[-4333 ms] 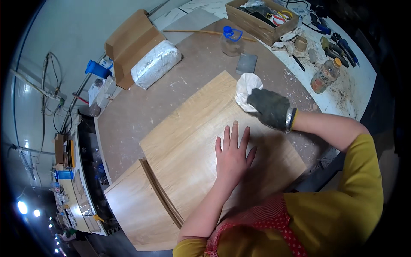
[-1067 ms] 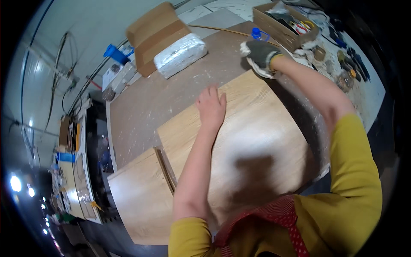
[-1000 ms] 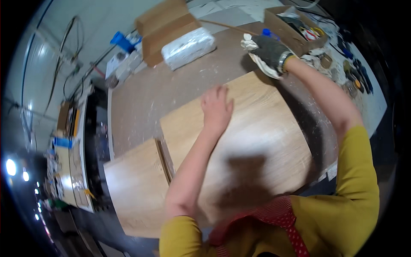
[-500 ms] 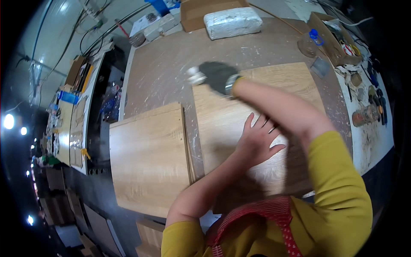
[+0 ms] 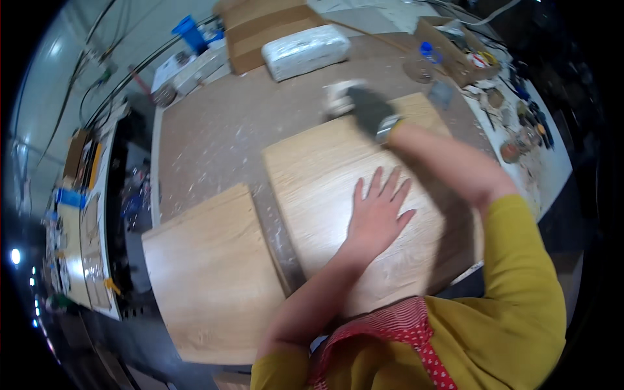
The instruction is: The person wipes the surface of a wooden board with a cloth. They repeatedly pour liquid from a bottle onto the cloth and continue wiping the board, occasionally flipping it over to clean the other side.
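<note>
My bare left hand (image 5: 376,220) lies flat, fingers spread, on a light wood-grain board (image 5: 318,175). My right hand (image 5: 375,112) wears a dark grey glove with a pale cuff. Its fingers are closed on a crumpled white cloth (image 5: 338,99) at the board's far edge; both are blurred by motion. Left of this board, across a narrow gap, lies another wood-grain panel (image 5: 208,273), with what looks like another layer showing at its right edge.
On the scuffed brown worktable (image 5: 208,130) stand a foil-like wrapped block (image 5: 305,53), an open cardboard box (image 5: 260,32) and a clear jug with a blue cap (image 5: 419,68). A box of odds and ends (image 5: 455,55) and several tools lie at the right. Shelving (image 5: 97,221) stands left.
My right hand has swept the cloth rightward along the board's far edge. My left hand stays flat on the board. The view has shifted and turned, so the boards appear rotated.
</note>
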Demonstrator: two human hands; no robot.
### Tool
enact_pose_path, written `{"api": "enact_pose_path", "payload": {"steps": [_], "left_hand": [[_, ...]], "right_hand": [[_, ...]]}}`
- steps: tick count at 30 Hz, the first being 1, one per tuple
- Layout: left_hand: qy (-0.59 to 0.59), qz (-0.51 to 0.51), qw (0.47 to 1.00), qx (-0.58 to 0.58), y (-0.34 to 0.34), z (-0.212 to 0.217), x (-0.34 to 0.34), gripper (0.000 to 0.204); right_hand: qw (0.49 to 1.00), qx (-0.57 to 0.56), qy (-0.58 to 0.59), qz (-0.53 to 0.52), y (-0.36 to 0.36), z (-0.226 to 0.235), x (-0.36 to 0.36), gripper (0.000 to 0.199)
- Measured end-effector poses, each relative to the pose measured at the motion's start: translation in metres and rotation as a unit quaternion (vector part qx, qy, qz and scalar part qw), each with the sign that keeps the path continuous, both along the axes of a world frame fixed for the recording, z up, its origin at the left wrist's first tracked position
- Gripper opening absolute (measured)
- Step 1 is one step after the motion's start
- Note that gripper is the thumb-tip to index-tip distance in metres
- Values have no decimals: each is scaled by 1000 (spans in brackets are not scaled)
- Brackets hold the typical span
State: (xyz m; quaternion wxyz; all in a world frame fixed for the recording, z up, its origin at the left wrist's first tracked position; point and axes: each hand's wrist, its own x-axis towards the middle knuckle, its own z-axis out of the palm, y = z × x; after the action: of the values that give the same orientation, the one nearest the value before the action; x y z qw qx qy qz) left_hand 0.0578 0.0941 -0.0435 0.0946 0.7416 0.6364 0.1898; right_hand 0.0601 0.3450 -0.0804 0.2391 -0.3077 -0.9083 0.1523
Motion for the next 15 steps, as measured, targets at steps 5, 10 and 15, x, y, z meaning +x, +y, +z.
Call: {"api": "enact_pose_path", "payload": {"steps": [5,10,15], "left_hand": [[12,-30,999,-32,0,7,-4,59],[4,9,1000,18,-3,4,-5,58],[-4,-14,999,30,-1,8,-4,57]], "right_hand": [[982,8,-54,179,-113,66,-103,30],[846,-418,270,192,-17,21,-22,34],[979,33,-148,-138,78,77,120,25]]}}
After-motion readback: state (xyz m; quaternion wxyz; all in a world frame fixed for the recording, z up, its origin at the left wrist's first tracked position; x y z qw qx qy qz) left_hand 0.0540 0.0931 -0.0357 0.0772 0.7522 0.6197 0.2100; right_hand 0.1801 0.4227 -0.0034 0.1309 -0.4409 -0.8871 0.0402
